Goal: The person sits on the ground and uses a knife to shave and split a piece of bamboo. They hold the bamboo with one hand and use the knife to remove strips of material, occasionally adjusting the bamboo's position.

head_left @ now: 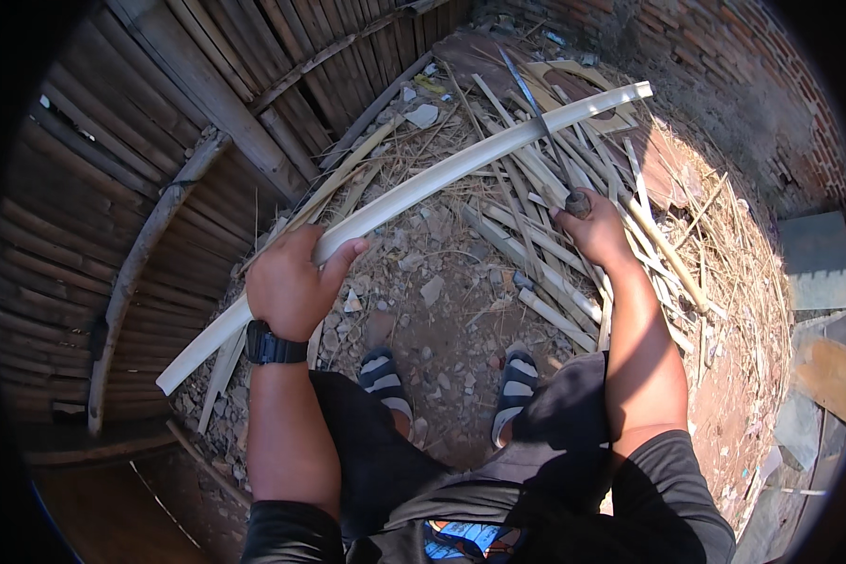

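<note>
My left hand (296, 282) is closed around a long split bamboo strip (442, 175), its pale inner side facing up. The strip slants from the lower left to the upper right, above the ground. In my right hand (596, 231) is a long-bladed machete (519, 86), gripped by its dark, rounded handle. The blade points away from me and crosses the strip toward its far end. Whether the edge has cut into the bamboo, I cannot tell. Part of the handle is hidden by my fingers.
Cut bamboo pieces (573, 268) and dry straw lie heaped ahead and to the right. A bamboo-slat wall (85, 235) rises on the left, a brick wall (771, 85) at the far right. Flat sheets (818, 263) lie at the right edge. My sandalled feet stand on rubble-strewn soil (446, 376).
</note>
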Motion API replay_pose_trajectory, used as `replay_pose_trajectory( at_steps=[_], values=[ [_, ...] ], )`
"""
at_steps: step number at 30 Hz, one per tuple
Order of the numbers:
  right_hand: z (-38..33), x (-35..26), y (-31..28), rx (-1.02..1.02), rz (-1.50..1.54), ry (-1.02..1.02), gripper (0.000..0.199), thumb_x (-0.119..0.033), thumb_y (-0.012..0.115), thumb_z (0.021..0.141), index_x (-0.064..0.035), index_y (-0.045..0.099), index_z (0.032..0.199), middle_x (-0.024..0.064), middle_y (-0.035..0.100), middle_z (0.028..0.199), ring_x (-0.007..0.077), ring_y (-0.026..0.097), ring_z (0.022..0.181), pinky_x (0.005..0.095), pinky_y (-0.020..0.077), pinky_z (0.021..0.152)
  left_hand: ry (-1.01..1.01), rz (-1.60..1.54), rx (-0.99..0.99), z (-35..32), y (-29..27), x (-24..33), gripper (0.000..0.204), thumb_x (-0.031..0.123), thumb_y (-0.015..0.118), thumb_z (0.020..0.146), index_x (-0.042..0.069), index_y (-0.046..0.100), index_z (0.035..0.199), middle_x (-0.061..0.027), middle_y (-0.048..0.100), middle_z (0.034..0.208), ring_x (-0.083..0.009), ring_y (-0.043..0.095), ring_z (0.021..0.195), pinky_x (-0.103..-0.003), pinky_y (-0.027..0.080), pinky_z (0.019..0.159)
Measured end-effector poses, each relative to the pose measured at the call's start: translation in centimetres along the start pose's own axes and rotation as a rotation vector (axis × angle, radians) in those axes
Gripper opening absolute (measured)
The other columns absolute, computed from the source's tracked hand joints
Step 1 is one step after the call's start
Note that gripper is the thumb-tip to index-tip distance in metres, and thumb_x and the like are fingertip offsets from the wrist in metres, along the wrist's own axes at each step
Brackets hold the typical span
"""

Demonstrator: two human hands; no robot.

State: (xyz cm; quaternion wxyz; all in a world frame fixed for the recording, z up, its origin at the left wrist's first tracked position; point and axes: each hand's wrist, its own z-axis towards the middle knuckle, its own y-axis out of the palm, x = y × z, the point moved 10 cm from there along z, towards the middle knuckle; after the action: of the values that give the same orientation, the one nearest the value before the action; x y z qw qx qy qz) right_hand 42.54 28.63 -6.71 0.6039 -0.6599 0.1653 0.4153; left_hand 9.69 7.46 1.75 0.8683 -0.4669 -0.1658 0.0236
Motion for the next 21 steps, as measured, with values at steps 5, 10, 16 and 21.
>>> replay_pose_trajectory(
  at_steps=[5,10,16,21],
  values=[
    [-2.2,-5.6,4.8,-0.212,-0.252,-0.188,0.046,-0.031,0.076,0.081,0.0026,0.067,0.112,0.0261,0.070,0.092,0.0406,0.068,0.090,0.0423,0.0520,0.083,0.003,-0.043,-0.025,0.0,0.3,0.4,0.054,0.055,0.076,0.079,0.002,0.070,0.085,-0.0176,0.065,0.072,-0.0363,0.066,0.066,-0.043,0.050,0.059],
    [-0.6,-3.3,3.3,-0.182,-0.280,-0.119,0.045,-0.033,0.079,0.080,-0.0003,0.068,0.109,0.0213,0.071,0.092,0.0392,0.068,0.087,0.0414,0.0521,0.081,-0.029,-0.025,-0.059,-0.3,0.1,0.0,0.055,0.056,0.076,0.079,0.002,0.070,0.086,-0.0169,0.065,0.072,-0.0362,0.066,0.067,-0.043,0.051,0.060],
    [0.1,0.6,3.5,-0.085,-0.021,0.044,0.045,-0.032,0.077,0.083,0.0000,0.067,0.113,0.0176,0.071,0.087,0.0336,0.069,0.083,0.0406,0.0520,0.080,-0.067,0.027,-0.077,0.1,0.5,-0.7,0.056,0.058,0.075,0.080,0.002,0.071,0.086,-0.0169,0.067,0.073,-0.0365,0.066,0.067,-0.043,0.052,0.061],
    [-1.7,-6.3,6.4,-0.268,-0.373,-0.359,0.042,-0.029,0.079,0.083,0.0028,0.065,0.107,0.0152,0.065,0.074,0.0252,0.059,0.070,0.0384,0.0491,0.073,-0.070,0.002,-0.143,-0.3,1.0,-0.5,0.056,0.058,0.074,0.080,0.002,0.071,0.086,-0.0172,0.066,0.073,-0.0370,0.066,0.067,-0.043,0.052,0.061]
  ],
)
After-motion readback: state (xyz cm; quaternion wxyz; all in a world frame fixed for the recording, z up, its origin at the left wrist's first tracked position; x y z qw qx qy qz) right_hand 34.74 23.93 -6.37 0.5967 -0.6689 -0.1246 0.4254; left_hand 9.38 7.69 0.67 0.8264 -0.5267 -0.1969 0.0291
